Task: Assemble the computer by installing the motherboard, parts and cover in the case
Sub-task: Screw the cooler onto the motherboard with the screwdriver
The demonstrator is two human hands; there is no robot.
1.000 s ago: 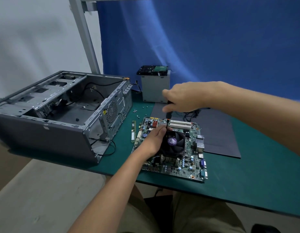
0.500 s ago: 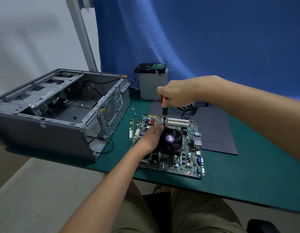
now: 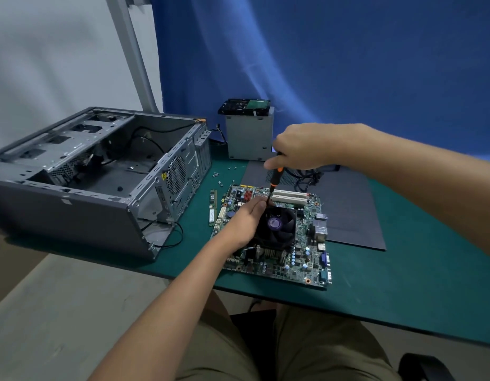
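- Driving at the cooler's [image 3: 279, 226] far corner: right hand [image 3: 301, 149] grips the screwdriver [image 3: 274, 180], its orange shaft more exposed than a second ago.
- Left hand [image 3: 245, 221] grips the cooler's edge, steadying.
- Motherboard [image 3: 301, 259] lies on the tabletop [image 3: 403, 284], outside the case [image 3: 73, 210].

Backdrop: creased blue cloth [image 3: 348, 64], filling the upper middle and right of the frame.
Wall: pale grey [image 3: 46, 50], upper left.
Post: grey metal [image 3: 134, 56], slanting, between wall and cloth.
Table: green top [image 3: 403, 284], centre to right.
Floor: dull grey-beige [image 3: 59, 312], lower left.
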